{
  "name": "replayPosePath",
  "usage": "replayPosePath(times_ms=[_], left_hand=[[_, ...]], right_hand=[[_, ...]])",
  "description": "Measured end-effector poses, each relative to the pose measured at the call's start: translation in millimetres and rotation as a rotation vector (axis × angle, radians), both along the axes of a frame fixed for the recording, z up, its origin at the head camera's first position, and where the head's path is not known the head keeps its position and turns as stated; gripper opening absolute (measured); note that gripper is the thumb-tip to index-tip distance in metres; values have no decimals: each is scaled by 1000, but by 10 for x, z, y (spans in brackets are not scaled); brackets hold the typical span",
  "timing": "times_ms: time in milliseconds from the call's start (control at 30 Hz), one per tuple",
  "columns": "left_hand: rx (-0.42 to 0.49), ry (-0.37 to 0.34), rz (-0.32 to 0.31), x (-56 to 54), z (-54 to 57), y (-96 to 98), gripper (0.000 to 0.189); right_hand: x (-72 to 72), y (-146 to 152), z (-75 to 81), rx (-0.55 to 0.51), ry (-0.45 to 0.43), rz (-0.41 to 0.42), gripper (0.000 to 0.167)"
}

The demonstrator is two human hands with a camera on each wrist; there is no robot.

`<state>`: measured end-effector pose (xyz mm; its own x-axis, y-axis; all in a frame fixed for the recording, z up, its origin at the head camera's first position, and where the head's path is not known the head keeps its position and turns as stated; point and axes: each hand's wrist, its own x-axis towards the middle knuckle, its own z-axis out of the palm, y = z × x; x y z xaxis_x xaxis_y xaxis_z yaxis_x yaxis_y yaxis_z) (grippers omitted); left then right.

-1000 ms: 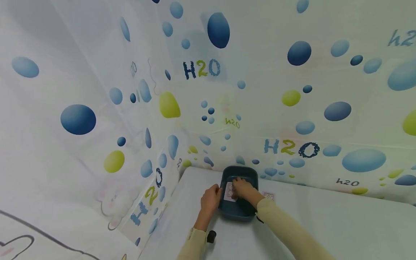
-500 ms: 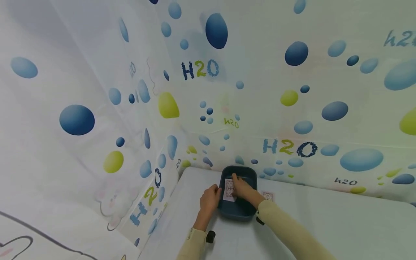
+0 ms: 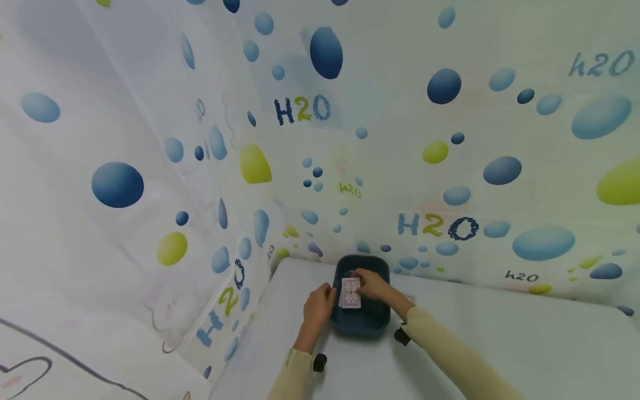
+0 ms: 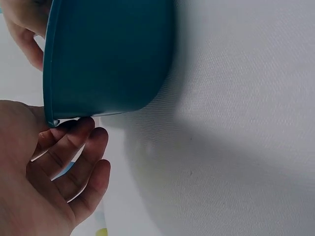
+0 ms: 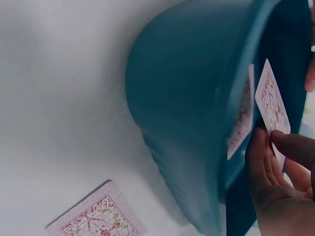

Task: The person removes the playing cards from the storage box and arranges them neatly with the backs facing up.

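Note:
A dark teal plastic basin point(image 3: 361, 329) stands on the white table. My left hand point(image 3: 318, 305) holds its left rim; in the left wrist view, the thumb goes over the rim point(image 4: 48, 73) and the fingers curl beneath it outside. Inside the basin, my right hand point(image 3: 374, 285) pinches a playing card point(image 5: 273, 105) between thumb and fingers, its pink patterned back showing. Another playing card point(image 5: 242, 113) is in the basin close beside it, partly hidden by the basin wall.
Right of the basin, a patterned playing card or thin stack point(image 5: 98, 219) lies on the table point(image 3: 480, 344), mostly behind the right forearm in the head view. White walls point(image 3: 390, 166) with blue and green spots rise behind and at the left.
My right hand has taken hold of the card and raised it a little off the one under it. The left hand stays on the rim. The head view has shifted slightly.

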<state>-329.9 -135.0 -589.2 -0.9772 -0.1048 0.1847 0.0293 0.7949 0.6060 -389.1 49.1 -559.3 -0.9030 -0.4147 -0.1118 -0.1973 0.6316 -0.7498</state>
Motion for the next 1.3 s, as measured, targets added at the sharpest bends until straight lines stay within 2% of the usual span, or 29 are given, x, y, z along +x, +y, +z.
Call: replayPosePath(times_ms=[167,367,500,767,1067,1300], left_hand=[[-5,-21,9,-48,9,13,24],[-9,-61,22,-34,12,16,25],[-11,-58,23,-33,12,5,24],[-4,-55,23,-7,25,22,23],[0,-41,19,-10,35,26,24],[6,-47,20,-6,23,35,24]], right_hand=[[41,99,126,-73,-29,-6,43],[118,199,226,-99,-26,24,43],[165,282,279,-114,-32,22,43],[219,521,228,-125,-59,-2,45],[282,796,260,-154,-74,-26,46],[310,1020,197,-174,-73,-25,45]])
